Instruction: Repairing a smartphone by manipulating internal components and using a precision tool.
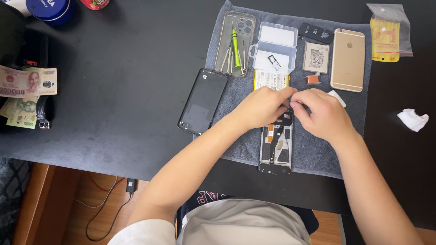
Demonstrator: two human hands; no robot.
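Black table (127, 104) and grey towel (318, 154): left hand (263, 106) and right hand (320, 113) pinch something unseen above the opened phone (276, 147), where a slip could tear its cables.

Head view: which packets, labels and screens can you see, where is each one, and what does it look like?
Plastic bag: far right top, clear with yellow insert.
Battery: on towel beside gold phone, grey square with label.
Yellow-labelled battery: just beyond both hands, under clear box.
Black panel: towel's left edge, dark, glossy.
Blue tin: top left, round.
Open phone: under left hand and right hand.
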